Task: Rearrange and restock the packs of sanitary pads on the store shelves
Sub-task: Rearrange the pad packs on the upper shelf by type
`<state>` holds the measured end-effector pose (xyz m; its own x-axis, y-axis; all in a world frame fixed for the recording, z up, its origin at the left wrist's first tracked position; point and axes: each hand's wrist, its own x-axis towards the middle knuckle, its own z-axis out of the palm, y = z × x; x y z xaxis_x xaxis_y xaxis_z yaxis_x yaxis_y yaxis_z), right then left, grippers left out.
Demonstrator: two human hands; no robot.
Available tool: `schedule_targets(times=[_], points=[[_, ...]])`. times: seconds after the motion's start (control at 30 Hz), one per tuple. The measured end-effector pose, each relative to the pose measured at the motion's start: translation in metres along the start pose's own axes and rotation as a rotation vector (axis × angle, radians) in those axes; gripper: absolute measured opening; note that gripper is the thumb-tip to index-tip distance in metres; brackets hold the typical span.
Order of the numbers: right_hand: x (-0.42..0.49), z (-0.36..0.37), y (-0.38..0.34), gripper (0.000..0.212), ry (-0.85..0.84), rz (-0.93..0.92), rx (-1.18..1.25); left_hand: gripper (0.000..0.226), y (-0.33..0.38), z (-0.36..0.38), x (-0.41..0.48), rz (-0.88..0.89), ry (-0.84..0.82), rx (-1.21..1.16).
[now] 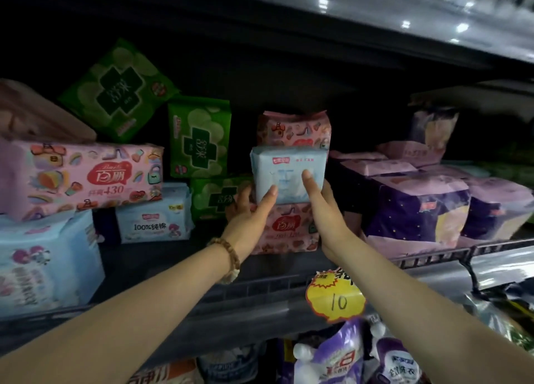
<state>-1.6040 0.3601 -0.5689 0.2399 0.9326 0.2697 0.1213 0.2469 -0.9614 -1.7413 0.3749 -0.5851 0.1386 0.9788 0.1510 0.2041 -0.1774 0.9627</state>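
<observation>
**Shelf** (138, 256): dark, deep bay, mixed stock.

**Long pink pack** (86, 178): lies flat at the left, on top of a large pale blue bundle (43, 259).

**Purple packs** (419, 210): a group at the right, crowded up to the front rail.

**Green packs** (199, 141): several left of centre, one tilted at the back, one upright, one low down beside the left hand.

**Pink packs** (291, 230): centre bay, one stood above the other (the upper one shows only its top).

**Small pale blue pack** (289, 175): the item in hand. It is held up in front of the pink packs, covering the join between them. I cannot tell whether it touches them.
- Handling, as a judgement: light, soft and squashy. The film wrap is smooth and likely slippery, and not fragile.
- Best held by its two short sides, with the thumbs across the face.

**Left hand** (254, 213): clasps the pack's left edge. The thumb is on the front and the fingers are curled behind.

**Right hand** (323, 207): clasps the right edge the same way, thumb pressed to the face.

**Yellow price tag** (335, 297): clipped to the rail below, marked 10.

**Bead bracelet** (228, 253): on the left wrist.
</observation>
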Motion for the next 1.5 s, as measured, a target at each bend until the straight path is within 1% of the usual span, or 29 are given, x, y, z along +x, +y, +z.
schedule_targets(times=[0.07, 0.13, 0.23, 0.27, 0.3, 0.33, 0.4, 0.43, 0.5, 0.53, 0.63, 0.67, 0.77, 0.83, 0.9, 0.93, 1.0, 1.03, 1.07, 1.1, 1.13, 1.17, 1.2, 1.23, 1.3, 1.37, 1.4, 1.43, 1.5], points=[[-0.014, 0.007, -0.002, 0.048, -0.022, 0.005, -0.043, 0.109, 0.004, -0.012, -0.025, 0.009, 0.007, -0.024], [-0.029, 0.014, -0.006, 0.049, -0.042, 0.012, -0.016, 0.102, 0.009, -0.022, -0.049, -0.003, 0.041, -0.057], [-0.052, 0.026, -0.023, 0.055, -0.033, -0.017, -0.033, 0.069, 0.023, -0.032, -0.067, -0.016, 0.173, -0.018], [-0.057, 0.029, -0.028, 0.060, -0.031, -0.042, -0.039, 0.066, 0.026, -0.034, -0.069, -0.015, 0.205, -0.033], [-0.066, 0.032, -0.039, 0.066, -0.047, -0.061, -0.012, 0.065, 0.033, -0.038, -0.075, -0.012, 0.224, -0.119], [-0.074, 0.033, -0.048, 0.067, -0.069, -0.061, 0.050, 0.062, 0.040, -0.041, -0.082, -0.003, 0.237, -0.241], [-0.093, 0.034, -0.066, 0.051, -0.128, -0.040, 0.176, 0.061, 0.053, -0.050, -0.108, -0.012, 0.179, -0.430], [-0.103, 0.034, -0.072, 0.045, -0.138, -0.013, 0.220, 0.068, 0.058, -0.057, -0.122, -0.075, 0.134, -0.470], [-0.126, 0.038, -0.079, 0.043, -0.150, 0.003, 0.236, 0.087, 0.061, -0.072, -0.145, -0.202, 0.081, -0.516], [-0.136, 0.040, -0.080, 0.042, -0.160, 0.017, 0.217, 0.090, 0.061, -0.079, -0.153, -0.225, 0.072, -0.534], [-0.174, 0.048, -0.080, 0.040, -0.255, 0.056, 0.264, 0.079, 0.061, -0.104, -0.176, -0.245, 0.062, -0.553], [-0.186, 0.052, -0.079, 0.040, -0.291, 0.060, 0.252, 0.078, 0.060, -0.111, -0.186, -0.260, 0.034, -0.545], [-0.217, 0.065, -0.074, 0.033, -0.410, -0.027, 0.127, 0.076, 0.049, -0.130, -0.214, -0.307, -0.077, -0.524], [-0.232, 0.073, -0.074, 0.032, -0.483, -0.044, 0.075, 0.070, 0.038, -0.141, -0.232, -0.321, -0.070, -0.591], [-0.244, 0.081, -0.069, 0.029, -0.498, -0.079, 0.020, 0.067, 0.024, -0.151, -0.247, -0.312, -0.053, -0.654], [-0.249, 0.085, -0.064, 0.025, -0.472, -0.069, 0.016, 0.064, 0.017, -0.155, -0.256, -0.313, -0.062, -0.674], [-0.259, 0.092, -0.052, 0.019, -0.373, 0.015, 0.053, 0.059, 0.001, -0.162, -0.271, -0.334, -0.092, -0.715], [-0.262, 0.095, -0.044, 0.029, -0.327, 0.085, 0.069, 0.060, -0.006, -0.164, -0.278, -0.350, -0.109, -0.740], [-0.263, 0.098, -0.034, 0.045, -0.315, 0.179, 0.128, 0.063, -0.013, -0.165, -0.284, -0.373, -0.122, -0.756], [-0.264, 0.102, -0.025, 0.060, -0.328, 0.299, 0.234, 0.066, -0.021, -0.165, -0.288, -0.402, -0.130, -0.754], [-0.266, 0.104, -0.018, 0.068, -0.366, 0.430, 0.353, 0.069, -0.031, -0.165, -0.291, -0.440, -0.123, -0.721], [-0.267, 0.106, -0.009, 0.068, -0.415, 0.555, 0.435, 0.072, -0.042, -0.164, -0.293, -0.484, -0.107, -0.667], [-0.270, 0.108, 0.000, 0.063, -0.462, 0.640, 0.456, 0.075, -0.052, -0.163, -0.295, -0.543, -0.085, -0.594], [-0.272, 0.110, 0.012, 0.060, -0.491, 0.680, 0.424, 0.077, -0.064, -0.165, -0.297, -0.610, -0.062, -0.511], [-0.276, 0.113, 0.037, 0.064, -0.453, 0.698, 0.297, 0.075, -0.085, -0.168, -0.299, -0.712, -0.039, -0.385], [-0.281, 0.116, 0.063, 0.066, -0.407, 0.694, 0.212, 0.063, -0.105, -0.170, -0.302, -0.748, -0.039, -0.315], [-0.284, 0.119, 0.072, 0.059, -0.421, 0.688, 0.191, 0.054, -0.116, -0.168, -0.302, -0.746, -0.040, -0.281], [-0.287, 0.123, 0.080, 0.047, -0.449, 0.682, 0.157, 0.047, -0.128, -0.166, -0.303, -0.742, -0.031, -0.256], [-0.291, 0.128, 0.094, 0.027, -0.505, 0.655, 0.003, 0.037, -0.152, -0.161, -0.305, -0.756, 0.002, -0.251]])
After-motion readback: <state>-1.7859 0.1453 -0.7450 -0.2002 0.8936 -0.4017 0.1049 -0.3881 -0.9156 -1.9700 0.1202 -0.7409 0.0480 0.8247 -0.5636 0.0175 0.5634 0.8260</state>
